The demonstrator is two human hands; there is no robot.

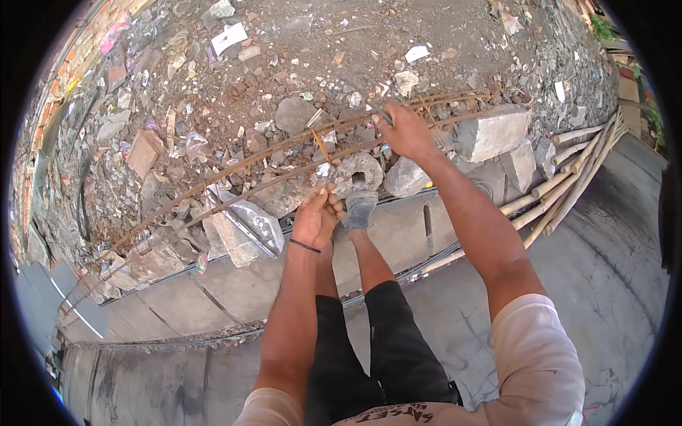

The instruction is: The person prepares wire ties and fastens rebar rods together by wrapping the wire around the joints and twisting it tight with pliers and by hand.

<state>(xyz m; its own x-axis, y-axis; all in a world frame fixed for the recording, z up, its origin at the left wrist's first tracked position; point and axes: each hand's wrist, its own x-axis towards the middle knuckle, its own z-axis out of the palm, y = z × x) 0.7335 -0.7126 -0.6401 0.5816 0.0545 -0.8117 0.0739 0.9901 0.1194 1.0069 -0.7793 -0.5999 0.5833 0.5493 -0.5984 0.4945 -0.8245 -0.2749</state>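
Note:
My right hand (408, 132) is closed around the dark handle of a thin metal tool (380, 110), whose far end points up and left; its exact kind is not clear. It is just above a cage of rusty rebar (266, 151), which runs from lower left to upper right over the rubble. A rusty stirrup (321, 145) crosses the bars between my two hands. My left hand (317, 216), with a black band at the wrist, has its fingers pinched together just below the lower bar. What it holds, if anything, is too small to name.
My shoe (360, 209) rests by a concrete lump (357, 174) with a hole in it. Concrete blocks (501, 133) and broken chunks (245, 231) line the ledge. Bamboo poles (575, 177) lie at the right. Dirt with rubble and litter (229, 38) spreads beyond the rebar.

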